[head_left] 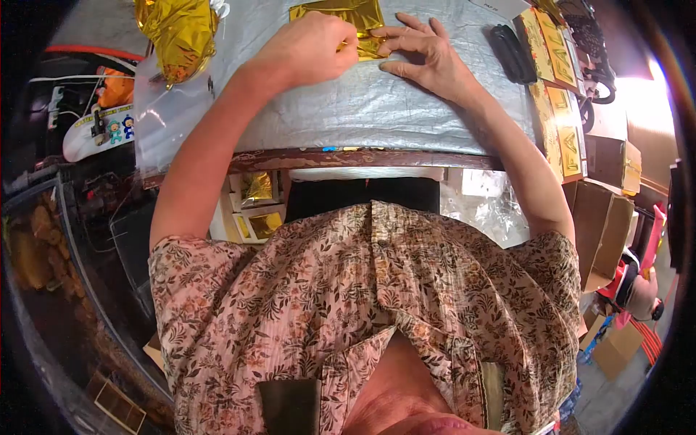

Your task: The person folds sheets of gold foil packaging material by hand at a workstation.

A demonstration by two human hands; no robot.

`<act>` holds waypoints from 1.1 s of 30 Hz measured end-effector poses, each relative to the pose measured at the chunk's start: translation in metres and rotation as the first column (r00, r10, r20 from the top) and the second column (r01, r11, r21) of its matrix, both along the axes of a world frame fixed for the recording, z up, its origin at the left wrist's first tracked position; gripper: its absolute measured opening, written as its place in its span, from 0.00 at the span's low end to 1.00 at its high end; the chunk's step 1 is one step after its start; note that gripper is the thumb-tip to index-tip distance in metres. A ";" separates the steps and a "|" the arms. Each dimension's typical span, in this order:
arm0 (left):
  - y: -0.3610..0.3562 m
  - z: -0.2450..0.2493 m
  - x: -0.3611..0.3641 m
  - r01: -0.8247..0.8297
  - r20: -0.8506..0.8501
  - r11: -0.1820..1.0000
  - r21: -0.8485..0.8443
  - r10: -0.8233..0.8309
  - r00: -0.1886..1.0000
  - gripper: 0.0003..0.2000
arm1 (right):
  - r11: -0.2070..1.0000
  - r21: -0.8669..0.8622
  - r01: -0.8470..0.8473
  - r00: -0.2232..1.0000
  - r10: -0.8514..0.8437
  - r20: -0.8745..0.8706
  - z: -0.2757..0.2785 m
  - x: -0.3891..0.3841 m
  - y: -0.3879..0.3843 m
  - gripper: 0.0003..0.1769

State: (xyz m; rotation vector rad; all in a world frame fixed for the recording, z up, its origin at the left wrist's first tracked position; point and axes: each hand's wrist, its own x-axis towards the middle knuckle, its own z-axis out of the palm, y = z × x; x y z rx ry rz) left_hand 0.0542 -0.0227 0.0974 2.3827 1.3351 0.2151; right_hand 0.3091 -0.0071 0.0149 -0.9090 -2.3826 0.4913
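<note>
A shiny gold foil sheet [370, 13], folded or layered, lies on the silver-grey table cover at the top of the view. My left hand [312, 45] is closed over its near left part, the fingers curled in a pinch with gold showing between them. At the foil's right edge, my right hand [429, 59] touches it with its fingertips. The thumb of that hand stays apart on the cover and the other fingers are spread. Part of the foil is hidden under my left hand.
Crumpled gold foil [177, 36] sits at the upper left of the table [348, 116]. A black case [512, 54] lies at the right, beside boxes with gold lettering [562, 130]. Cardboard boxes [602, 225] stand right of the table. Below its edge are white trays [254, 221] holding gold pieces.
</note>
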 end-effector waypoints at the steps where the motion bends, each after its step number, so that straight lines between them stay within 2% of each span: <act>1: 0.005 0.000 -0.002 0.000 0.001 1.000 0.003 0.000 1.000 0.15 | 1.000 -0.017 0.017 1.000 -0.017 -0.018 -0.001 -0.002 0.000 0.11; 3: 0.012 -0.002 -0.008 0.096 0.117 0.994 -0.061 -0.088 0.989 0.12 | 0.999 -0.035 0.033 0.999 -0.034 -0.034 -0.003 -0.003 0.000 0.11; 6: 0.025 -0.015 -0.015 0.168 0.187 0.986 0.015 -0.168 0.968 0.13 | 0.998 -0.032 0.061 0.998 -0.061 -0.014 -0.005 -0.004 0.000 0.10; 7: 0.026 -0.015 -0.016 0.167 0.189 0.986 0.015 -0.167 0.968 0.13 | 0.998 -0.036 0.060 0.998 -0.060 -0.018 -0.005 -0.004 0.000 0.10; 9: 0.031 -0.012 -0.017 0.128 0.183 0.976 -0.176 -0.096 0.978 0.15 | 0.998 -0.039 0.056 0.998 -0.057 -0.020 -0.004 -0.004 0.001 0.09; 13: 0.043 -0.013 -0.018 0.142 0.165 0.977 -0.161 -0.116 0.980 0.16 | 0.995 -0.083 0.048 0.998 -0.051 -0.043 -0.003 -0.004 0.002 0.10; 15: 0.062 -0.018 -0.019 0.179 -0.068 0.957 -0.228 -0.199 0.978 0.16 | 0.995 -0.095 0.036 0.998 -0.042 -0.052 -0.001 -0.004 0.003 0.11; 19: 0.054 0.004 -0.014 0.079 0.008 0.951 -0.298 -0.081 0.997 0.15 | 0.988 -0.144 0.061 0.997 -0.067 -0.032 0.008 -0.009 -0.004 0.11; 21: 0.049 0.003 -0.016 0.112 0.070 0.953 -0.281 -0.096 0.993 0.16 | 0.983 -0.162 0.083 0.995 -0.090 -0.035 0.011 -0.012 -0.008 0.10; 24: 0.047 0.010 -0.019 0.125 0.078 0.950 -0.288 -0.106 0.991 0.15 | 0.976 -0.211 0.061 0.996 -0.073 -0.054 0.012 -0.011 -0.005 0.10; 25: 0.036 0.022 -0.022 0.113 0.079 0.951 -0.288 -0.094 0.992 0.15 | 0.973 -0.229 0.036 0.992 -0.062 -0.108 0.007 -0.012 -0.002 0.09; 27: 0.010 0.040 -0.031 0.089 0.419 0.995 -0.034 -0.066 0.906 0.14 | 0.973 -0.217 0.074 0.994 -0.089 -0.062 0.012 -0.013 -0.006 0.09; 28: 0.005 0.040 -0.035 0.080 0.419 0.996 -0.031 -0.060 0.906 0.14 | 0.972 -0.201 0.125 0.991 -0.131 -0.018 0.015 -0.014 -0.008 0.09; 30: -0.002 0.034 -0.044 -0.180 0.699 0.980 -0.089 0.191 0.689 0.10 | 0.973 -0.199 0.118 0.992 -0.126 -0.024 0.014 -0.014 -0.005 0.09; 31: -0.002 0.017 -0.057 -0.179 0.701 0.980 -0.087 0.188 0.688 0.10 | 0.973 -0.200 0.118 0.992 -0.126 -0.028 0.013 -0.014 -0.005 0.09; 33: -0.002 -0.032 -0.088 -0.234 0.555 0.962 -0.138 0.271 0.786 0.19 | 0.972 -0.198 0.124 0.991 -0.130 -0.016 0.014 -0.013 -0.007 0.09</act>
